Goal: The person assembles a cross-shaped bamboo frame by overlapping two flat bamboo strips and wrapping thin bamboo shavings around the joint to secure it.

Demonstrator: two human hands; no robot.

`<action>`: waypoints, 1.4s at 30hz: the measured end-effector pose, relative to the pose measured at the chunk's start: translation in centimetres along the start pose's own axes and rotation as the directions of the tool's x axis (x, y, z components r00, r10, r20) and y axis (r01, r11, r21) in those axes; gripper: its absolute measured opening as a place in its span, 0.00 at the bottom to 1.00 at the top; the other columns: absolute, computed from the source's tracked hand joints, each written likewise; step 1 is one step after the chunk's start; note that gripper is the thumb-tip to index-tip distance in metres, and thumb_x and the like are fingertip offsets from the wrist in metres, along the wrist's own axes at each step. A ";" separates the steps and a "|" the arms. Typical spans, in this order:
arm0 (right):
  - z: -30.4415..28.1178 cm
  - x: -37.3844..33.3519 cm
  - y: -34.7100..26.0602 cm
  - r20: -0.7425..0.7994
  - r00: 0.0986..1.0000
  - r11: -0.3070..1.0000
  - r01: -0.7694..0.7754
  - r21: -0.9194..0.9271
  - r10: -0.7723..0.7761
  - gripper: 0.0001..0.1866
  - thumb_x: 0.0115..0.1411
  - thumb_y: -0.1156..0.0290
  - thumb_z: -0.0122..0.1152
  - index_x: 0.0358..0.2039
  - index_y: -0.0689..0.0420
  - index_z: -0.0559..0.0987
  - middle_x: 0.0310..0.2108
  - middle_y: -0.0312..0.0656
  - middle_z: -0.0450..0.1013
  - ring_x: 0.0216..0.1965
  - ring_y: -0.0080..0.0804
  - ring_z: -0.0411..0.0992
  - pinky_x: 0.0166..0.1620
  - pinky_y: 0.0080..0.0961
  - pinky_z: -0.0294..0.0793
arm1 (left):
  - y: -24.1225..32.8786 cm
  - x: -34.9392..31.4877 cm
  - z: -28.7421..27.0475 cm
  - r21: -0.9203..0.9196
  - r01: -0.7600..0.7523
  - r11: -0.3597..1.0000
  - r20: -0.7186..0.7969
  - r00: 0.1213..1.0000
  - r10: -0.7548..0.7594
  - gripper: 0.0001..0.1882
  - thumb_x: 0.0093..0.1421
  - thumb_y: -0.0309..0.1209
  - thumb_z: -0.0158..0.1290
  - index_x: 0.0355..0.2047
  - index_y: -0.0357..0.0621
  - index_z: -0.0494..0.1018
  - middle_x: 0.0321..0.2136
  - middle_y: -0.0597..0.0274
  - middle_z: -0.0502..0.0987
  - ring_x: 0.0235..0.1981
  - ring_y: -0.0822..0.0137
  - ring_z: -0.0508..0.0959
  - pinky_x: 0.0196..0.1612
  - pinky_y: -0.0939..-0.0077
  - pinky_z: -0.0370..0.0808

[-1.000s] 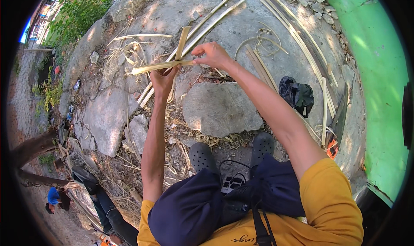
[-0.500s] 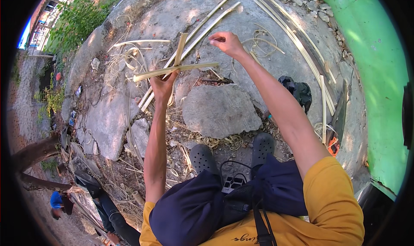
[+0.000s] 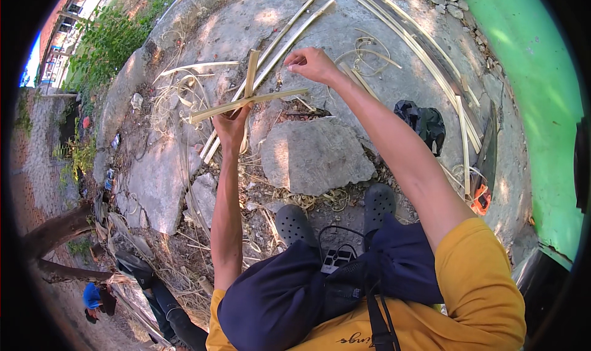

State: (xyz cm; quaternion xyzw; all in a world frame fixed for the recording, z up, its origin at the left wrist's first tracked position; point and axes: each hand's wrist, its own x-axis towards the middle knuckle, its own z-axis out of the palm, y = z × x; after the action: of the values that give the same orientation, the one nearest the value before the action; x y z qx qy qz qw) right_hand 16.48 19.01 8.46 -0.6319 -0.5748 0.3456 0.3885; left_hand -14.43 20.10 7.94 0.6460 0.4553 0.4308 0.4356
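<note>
My left hand [image 3: 231,127] is closed around the crossing of pale split bamboo strips, held up over the ground. One bamboo strip [image 3: 277,96] lies nearly level across the hand, and another upright strip [image 3: 252,71] stands out away from me; a shorter end hangs below the crossing. To the right of them my right hand [image 3: 313,65] hovers apart from the strips. Its thumb and fingers are pinched together, and whatever they may hold is too small to make out. Beyond the hands, two long bamboo strips [image 3: 295,42] lie slantwise on the concrete.
Before my feet lies a flat stone slab [image 3: 317,156]. Curled shavings [image 3: 184,95] are scattered at the left. More long strips [image 3: 425,58], a black plastic bag [image 3: 422,123] and an orange object [image 3: 481,200] lie at the right, near a green wall [image 3: 523,74]. Another person [image 3: 95,295] is at lower left.
My right hand has come slightly left, nearer the crossed strips. My left hand keeps its hold on them. The whole view has shifted a little.
</note>
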 end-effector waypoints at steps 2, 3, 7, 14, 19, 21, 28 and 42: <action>0.0 -0.1 -0.2 0.003 1.000 1.000 0.000 0.005 0.000 0.14 0.57 0.65 0.72 0.45 0.51 0.89 0.38 0.41 0.86 0.40 0.34 0.84 0.46 0.33 0.83 | 0.0 -0.2 0.1 -0.026 0.000 1.000 -0.005 1.000 0.000 0.18 0.57 0.28 0.75 0.35 0.38 0.74 0.30 0.59 0.84 0.31 0.77 0.80 0.34 0.81 0.77; -0.1 -0.1 -0.3 0.005 1.000 1.000 0.003 0.007 -0.003 0.15 0.57 0.65 0.72 0.45 0.51 0.89 0.39 0.41 0.86 0.40 0.34 0.85 0.46 0.33 0.83 | 0.0 -0.2 0.2 -0.053 -0.002 0.999 -0.012 1.000 0.001 0.18 0.57 0.29 0.75 0.35 0.38 0.73 0.29 0.60 0.84 0.31 0.77 0.80 0.34 0.81 0.76; 0.0 -0.4 -0.4 0.014 1.000 1.000 -0.007 -0.004 0.007 0.15 0.57 0.66 0.72 0.45 0.51 0.89 0.40 0.42 0.86 0.42 0.34 0.85 0.47 0.33 0.83 | 0.1 -0.2 0.2 -0.016 -0.004 1.000 -0.008 1.000 0.004 0.19 0.57 0.29 0.75 0.34 0.39 0.72 0.28 0.61 0.83 0.30 0.78 0.79 0.33 0.82 0.76; 0.3 -0.6 -0.9 0.063 0.997 0.999 -0.035 -0.040 0.037 0.16 0.58 0.65 0.71 0.47 0.48 0.89 0.43 0.43 0.86 0.45 0.35 0.84 0.50 0.33 0.83 | -0.1 -0.1 -0.2 0.059 0.000 0.998 -0.014 1.000 0.001 0.19 0.57 0.30 0.75 0.33 0.39 0.73 0.26 0.63 0.82 0.28 0.78 0.77 0.29 0.82 0.74; 0.3 -0.7 -0.9 0.077 0.995 0.998 -0.056 -0.042 0.059 0.16 0.58 0.66 0.71 0.48 0.48 0.89 0.44 0.42 0.86 0.46 0.35 0.84 0.51 0.34 0.83 | 0.7 -0.3 0.2 0.082 0.014 0.997 -0.022 1.000 -0.012 0.18 0.57 0.30 0.75 0.33 0.40 0.73 0.26 0.63 0.81 0.27 0.78 0.78 0.30 0.81 0.75; 0.3 -0.7 -0.9 0.086 0.995 0.998 -0.053 -0.044 0.056 0.16 0.58 0.66 0.71 0.48 0.48 0.89 0.44 0.42 0.86 0.45 0.34 0.84 0.51 0.33 0.83 | 1.0 -0.3 0.2 0.067 0.012 0.998 -0.020 1.000 -0.010 0.18 0.57 0.28 0.75 0.33 0.39 0.73 0.27 0.63 0.82 0.29 0.77 0.79 0.32 0.81 0.77; 0.7 -0.7 -0.7 0.085 0.996 0.999 -0.033 -0.042 0.037 0.15 0.58 0.66 0.71 0.47 0.50 0.89 0.43 0.43 0.86 0.44 0.35 0.84 0.51 0.32 0.82 | 1.1 -0.4 0.1 0.000 0.027 1.000 0.006 1.000 -0.027 0.17 0.57 0.25 0.74 0.34 0.37 0.73 0.31 0.59 0.83 0.33 0.76 0.80 0.36 0.81 0.78; 3.2 -1.4 -0.7 0.190 0.979 0.964 0.124 -0.234 -0.079 0.14 0.57 0.74 0.67 0.42 0.43 0.90 0.40 0.38 0.86 0.45 0.36 0.84 0.51 0.35 0.83 | 2.5 -0.7 0.5 -0.017 0.054 0.998 0.010 0.999 -0.054 0.15 0.58 0.24 0.73 0.36 0.34 0.75 0.36 0.55 0.85 0.37 0.72 0.84 0.42 0.77 0.81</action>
State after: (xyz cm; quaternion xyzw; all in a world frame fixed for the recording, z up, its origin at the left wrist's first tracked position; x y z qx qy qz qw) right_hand 13.15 17.97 7.63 -0.6109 -0.6773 0.3071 0.2717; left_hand -13.56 18.78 10.11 0.6319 0.4666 0.4196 0.4548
